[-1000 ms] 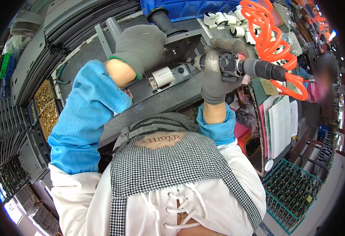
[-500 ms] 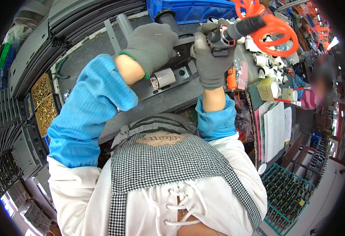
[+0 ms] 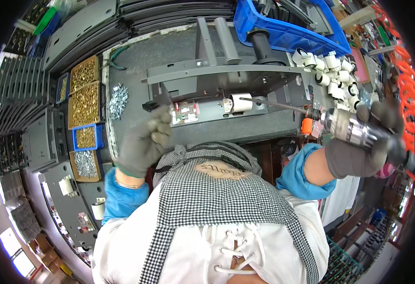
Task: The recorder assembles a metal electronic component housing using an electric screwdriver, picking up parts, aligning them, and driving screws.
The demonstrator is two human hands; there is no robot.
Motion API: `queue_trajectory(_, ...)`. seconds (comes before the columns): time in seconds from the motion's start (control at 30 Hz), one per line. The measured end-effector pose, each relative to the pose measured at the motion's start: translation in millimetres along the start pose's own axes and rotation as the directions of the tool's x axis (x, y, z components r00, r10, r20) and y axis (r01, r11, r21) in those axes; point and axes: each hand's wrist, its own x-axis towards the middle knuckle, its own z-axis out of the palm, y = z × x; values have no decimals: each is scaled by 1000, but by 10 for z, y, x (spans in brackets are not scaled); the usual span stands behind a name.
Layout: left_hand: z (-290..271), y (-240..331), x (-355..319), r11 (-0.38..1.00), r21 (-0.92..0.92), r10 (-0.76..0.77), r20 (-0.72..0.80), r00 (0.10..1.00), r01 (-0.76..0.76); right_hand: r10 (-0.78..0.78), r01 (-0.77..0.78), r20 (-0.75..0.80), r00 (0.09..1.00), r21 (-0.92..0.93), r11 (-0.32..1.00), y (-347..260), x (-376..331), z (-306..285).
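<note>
My right hand (image 3: 354, 156), in a grey glove, is wrapped round a power screwdriver (image 3: 349, 125). Its long thin bit points left, the tip appearing close to a white cylinder (image 3: 243, 102) inside a dark grey metal chassis (image 3: 184, 75). A small circuit board (image 3: 186, 112) with a pink-edged part sits in the chassis, left of the cylinder. My gloved left hand (image 3: 143, 144) is in front of the chassis's left end, slightly blurred. Its fingers are curled together, and whatever they may hold is hidden.
Loose silver screws (image 3: 118, 102) lie on the dark bench (image 3: 141, 49), near green-handled pliers (image 3: 117, 57). Bins of brass parts (image 3: 85, 104) line the left side. A blue crate (image 3: 288, 42) stands behind; several white cylinders (image 3: 333, 75) cluster at right, near an orange coiled hose (image 3: 406, 85).
My left hand has come off the chassis, toward me and left. My right hand has swung right and nearer with the screwdriver, whose bit now points left. The view has shifted.
</note>
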Motion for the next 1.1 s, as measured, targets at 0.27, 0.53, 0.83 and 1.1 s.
queue_trajectory(0.27,-1142,-485,318,951,308,85,-355,931,31,-21,-14,-214,977,-162,987,379,-561,263)
queue_trajectory(0.53,-894,-595,361,905,424,100,-290,952,34,111,-223,-312,944,-353,909,976,-1002,376)
queue_trajectory(0.83,-712,-715,531,780,624,265,-396,879,46,131,-254,-400,907,-273,928,1069,-1080,328)
queue_trajectory(1.1,-291,-807,1420,-669,658,486,34,874,346,-45,-74,-359,932,-310,948,411,-973,-19)
